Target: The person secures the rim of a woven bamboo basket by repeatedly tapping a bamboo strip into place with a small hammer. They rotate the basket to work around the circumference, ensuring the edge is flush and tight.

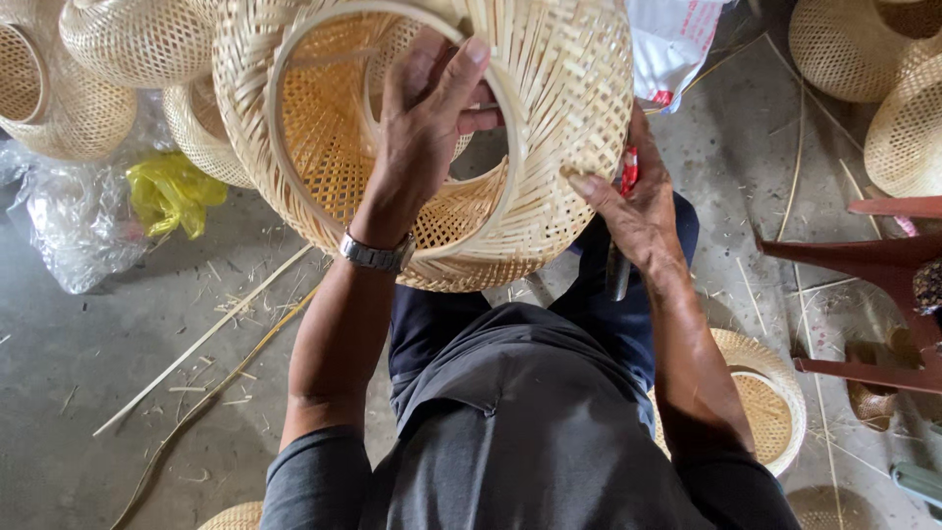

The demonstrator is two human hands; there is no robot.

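Above the person's lap, the woven bamboo basket [530, 147] is held up: left hand [427, 118] hooked over its rim, right hand [633, 201] bracing its side while clutching a red-handled tool [628, 172]. That blade could nick the weave.

Single head-worn view, straight down and close over the person's lap and concrete floor [88, 393].

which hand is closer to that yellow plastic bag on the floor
Left. The left hand grips the woven basket's rim, right of the yellow bag; the right hand is farther right.
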